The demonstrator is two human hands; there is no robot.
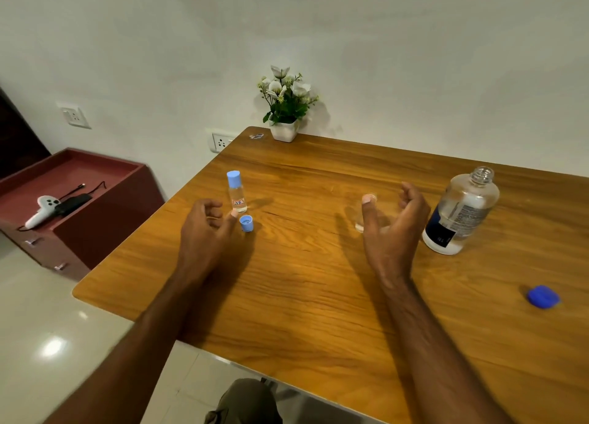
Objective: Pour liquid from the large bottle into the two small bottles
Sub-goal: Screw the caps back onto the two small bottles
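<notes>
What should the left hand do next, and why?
Probably pick up the loose light-blue cap beside the left hand: the second small bottle, partly hidden behind the right hand, looks uncapped, while the other small bottle already wears its cap.

On the wooden table (318, 296), a broad stretch of bare top lay between the two forearms, running from 6 o'clock up to the centre. At 10 o'clock the capped small clear bottle (236, 192) stood upright with a loose light-blue cap (247, 223) just beside it, both close to the left hand (204, 229). A second small clear bottle (363, 214) stood partly hidden behind the right hand (393, 229). The large uncapped clear bottle (460, 211) blocked 2 o'clock; a dark-blue cap (542, 296) lay at 4 o'clock; a white potted flower plant (286, 104) stood at 12 o'clock
</notes>
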